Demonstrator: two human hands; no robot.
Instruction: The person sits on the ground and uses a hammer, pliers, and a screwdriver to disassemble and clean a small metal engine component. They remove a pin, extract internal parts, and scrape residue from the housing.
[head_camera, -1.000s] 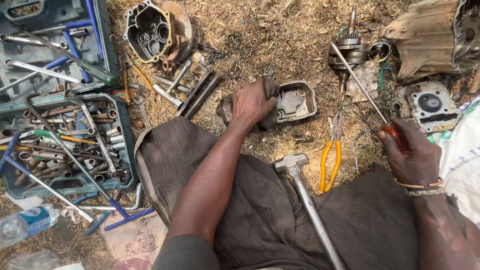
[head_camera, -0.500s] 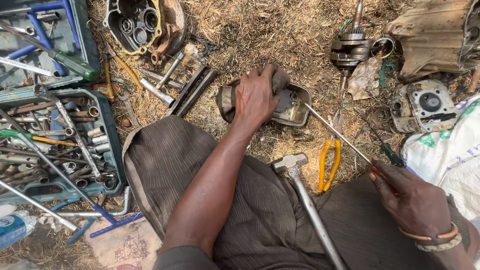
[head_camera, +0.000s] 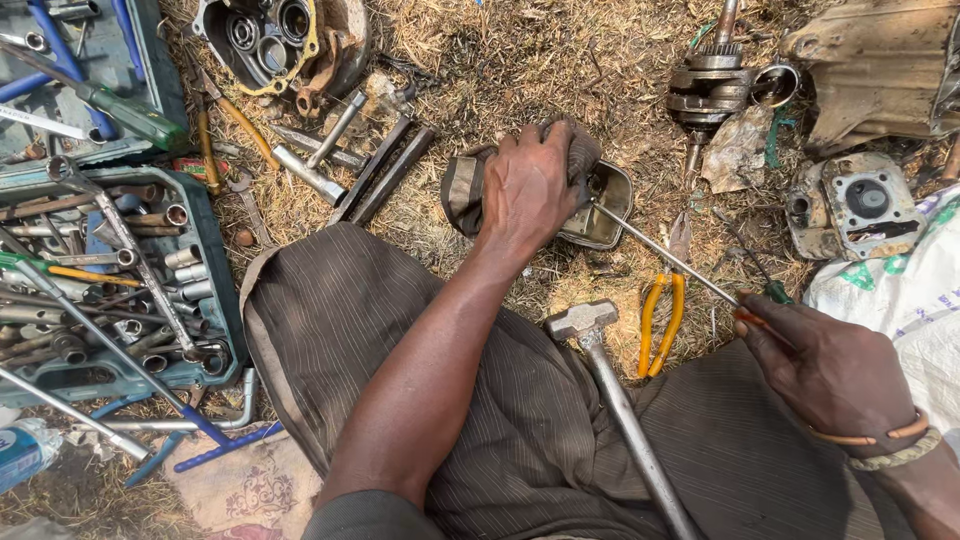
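My left hand (head_camera: 532, 188) presses a dirty rag (head_camera: 462, 186) down on a small metal engine cover (head_camera: 604, 206) lying on the dry grass. My right hand (head_camera: 835, 372) grips the handle of a long screwdriver (head_camera: 668, 258), whose thin shaft runs up and left so its tip reaches the cover's edge beside my left hand. A hammer (head_camera: 612, 392) lies across my lap between my arms. Yellow-handled pliers (head_camera: 663, 318) rest on the ground just below the screwdriver shaft.
A green tool tray (head_camera: 222, 300) full of sockets and wrenches sits at the left. An engine casing (head_camera: 262, 38) lies at top left, a crankshaft (head_camera: 708, 82) and another casing (head_camera: 878, 66) at top right, a cylinder head (head_camera: 858, 206) and white sack (head_camera: 900, 290) at right.
My left hand with the rag has stayed on the cover. My right hand has lowered the screwdriver from upright near the crankshaft, bringing its tip to the cover's edge.
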